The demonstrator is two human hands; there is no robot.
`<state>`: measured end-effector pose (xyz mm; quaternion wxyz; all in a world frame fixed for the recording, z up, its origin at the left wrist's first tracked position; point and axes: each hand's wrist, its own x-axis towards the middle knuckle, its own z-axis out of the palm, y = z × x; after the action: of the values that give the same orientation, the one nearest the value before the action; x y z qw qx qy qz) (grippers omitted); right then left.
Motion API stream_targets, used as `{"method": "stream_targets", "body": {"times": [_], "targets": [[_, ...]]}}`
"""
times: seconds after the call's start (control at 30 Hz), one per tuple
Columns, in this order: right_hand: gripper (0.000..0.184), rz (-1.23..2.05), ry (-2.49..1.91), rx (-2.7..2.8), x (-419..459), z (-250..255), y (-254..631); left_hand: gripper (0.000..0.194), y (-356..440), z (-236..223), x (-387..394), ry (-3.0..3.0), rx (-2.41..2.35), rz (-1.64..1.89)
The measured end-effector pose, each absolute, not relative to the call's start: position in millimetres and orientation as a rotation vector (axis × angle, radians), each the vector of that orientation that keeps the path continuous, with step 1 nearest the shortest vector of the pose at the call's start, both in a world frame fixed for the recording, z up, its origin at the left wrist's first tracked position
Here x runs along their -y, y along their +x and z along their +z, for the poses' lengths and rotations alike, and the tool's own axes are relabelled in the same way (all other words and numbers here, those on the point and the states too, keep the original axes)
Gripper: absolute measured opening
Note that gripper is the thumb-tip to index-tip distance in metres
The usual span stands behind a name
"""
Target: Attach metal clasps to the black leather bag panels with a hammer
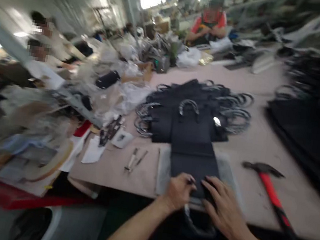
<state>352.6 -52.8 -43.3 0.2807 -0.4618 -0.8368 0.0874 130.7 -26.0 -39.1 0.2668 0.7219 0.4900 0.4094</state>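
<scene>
A long black bag panel (194, 153) lies in front of me over a pale board (163, 168) at the table's front edge. One curved, shiny handle (190, 105) sits at its far end, and another handle (196, 226) hangs past the table edge below my hands. My left hand (180, 190) rests at the panel's near left side, its fingers curled in a pinch; what they hold, if anything, is too blurred to name. On the right side, my right hand (223, 205) lies with fingers stretched out and apart, touching the black material.
A red-handled hammer (271, 189) lies to the right. Beyond the panel are several black bag pieces with handles (162, 122), and a larger black stack (310, 138) at far right. Slim tools (134, 160) lie left. Co-workers sit farther off, one in a red shirt (223, 21).
</scene>
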Motion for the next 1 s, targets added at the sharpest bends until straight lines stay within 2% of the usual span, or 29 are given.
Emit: {"method": "stream_targets", "body": {"times": [0.13, 0.33, 0.53, 0.7, 0.83, 1.0], "targets": [[0.048, 0.382, -1.382, 2.302, 57.5, -45.1, 361.4, 0.009, 153.9, -52.0, 40.2, 1.9, -1.263, 1.171], [0.049, 0.434, -1.398, 2.275, 55.5, -33.6, 357.4, 0.011, 146.8, -50.9, 37.1, 2.169, -1.189, 1.233], [0.049, 0.474, -1.394, 2.262, 56.1, -35.9, 361.2, 0.008, 150.3, -50.0, 39.4, 2.016, -1.284, 1.228], [0.039, 0.503, -1.304, 2.231, 55.8, -40.0, 367.5, 0.013, 149.7, -50.5, 41.0, 2.2, -1.103, 1.247], [0.029, 0.533, -1.202, 2.27, 56.2, -42.0, 374.6, 0.01, 150.2, -49.4, 40.4, 2.122, -1.211, 1.272], [0.029, 0.542, -1.202, 2.322, 55.8, -41.0, 376.2, 0.008, 149.5, -49.1, 39.3, 2.138, -1.183, 1.237]]}}
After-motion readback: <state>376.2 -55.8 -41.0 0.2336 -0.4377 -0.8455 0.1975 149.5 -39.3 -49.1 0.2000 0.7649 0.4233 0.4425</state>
